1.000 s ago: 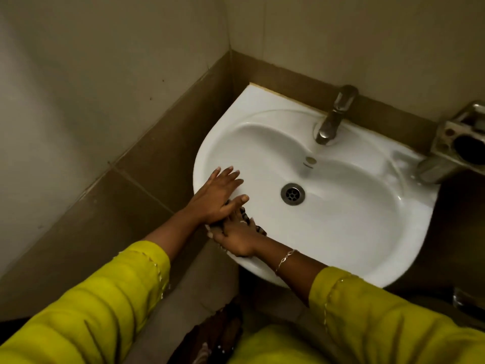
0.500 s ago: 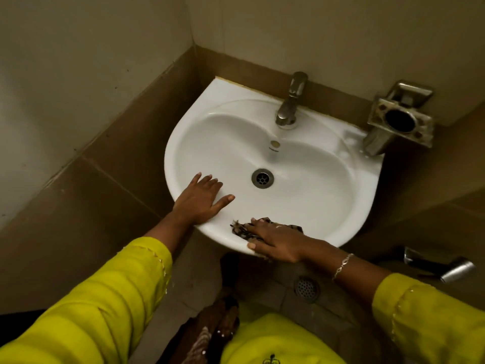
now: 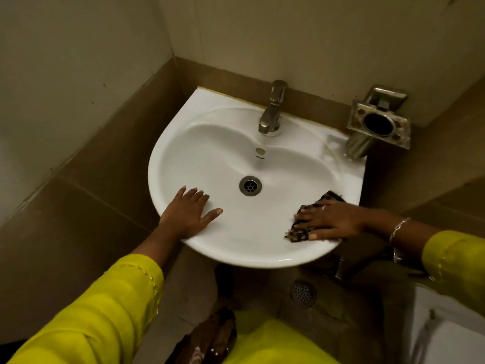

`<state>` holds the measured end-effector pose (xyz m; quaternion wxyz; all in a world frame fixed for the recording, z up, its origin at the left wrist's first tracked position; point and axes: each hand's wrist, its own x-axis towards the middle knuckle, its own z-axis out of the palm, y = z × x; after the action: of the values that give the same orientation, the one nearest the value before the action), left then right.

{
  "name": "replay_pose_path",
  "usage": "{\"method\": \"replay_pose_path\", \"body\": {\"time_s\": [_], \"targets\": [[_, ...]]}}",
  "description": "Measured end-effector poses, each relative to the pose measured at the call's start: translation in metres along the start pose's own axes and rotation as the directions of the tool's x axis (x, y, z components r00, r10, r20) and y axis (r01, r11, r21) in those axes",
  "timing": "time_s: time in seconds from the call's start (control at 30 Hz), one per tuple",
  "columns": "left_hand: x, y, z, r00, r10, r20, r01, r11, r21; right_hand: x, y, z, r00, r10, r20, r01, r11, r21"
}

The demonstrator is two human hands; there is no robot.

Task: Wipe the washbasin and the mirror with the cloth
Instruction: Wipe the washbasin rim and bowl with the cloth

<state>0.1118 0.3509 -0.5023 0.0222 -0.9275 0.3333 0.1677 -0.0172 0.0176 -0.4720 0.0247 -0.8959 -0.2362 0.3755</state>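
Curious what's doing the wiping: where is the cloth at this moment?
In the head view, the cloth lies on the front right rim of the washbasin, pressed flat under the right hand, to the right of the drain.

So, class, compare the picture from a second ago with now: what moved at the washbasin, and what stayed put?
The right hand, pressing the dark patterned cloth flat, slid along the front rim of the white ceramic washbasin, from beside the left hand round to the right side. The left hand stayed flat on the front-left rim; the metal tap and round drain are unchanged.
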Motion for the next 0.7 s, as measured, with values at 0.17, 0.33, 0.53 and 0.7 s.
{"method": "replay_pose_path", "body": {"time_s": [0.17,0.33,0.53,0.7], "targets": [[-0.001,0.0,0.0,1.0,0.0,-0.022,0.0,1.0,-0.005,0.016,0.053,-0.021,1.0,-0.004,0.011,0.007,0.933,-0.361],[-0.001,-0.001,0.002,0.998,0.0,-0.06,0.0,1.0,-0.001,0.043,0.085,-0.041,0.98,-0.112,-0.166,-0.037,0.712,-0.701],[0.0,-0.002,0.004,0.998,-0.008,-0.069,0.006,1.0,-0.029,0.094,0.079,-0.092,0.941,-0.283,-0.187,0.016,0.588,-0.809],[-0.001,-0.003,0.004,0.998,-0.012,-0.066,0.011,1.0,-0.024,0.104,0.081,-0.088,0.907,-0.316,-0.279,-0.041,0.592,-0.805]]}}
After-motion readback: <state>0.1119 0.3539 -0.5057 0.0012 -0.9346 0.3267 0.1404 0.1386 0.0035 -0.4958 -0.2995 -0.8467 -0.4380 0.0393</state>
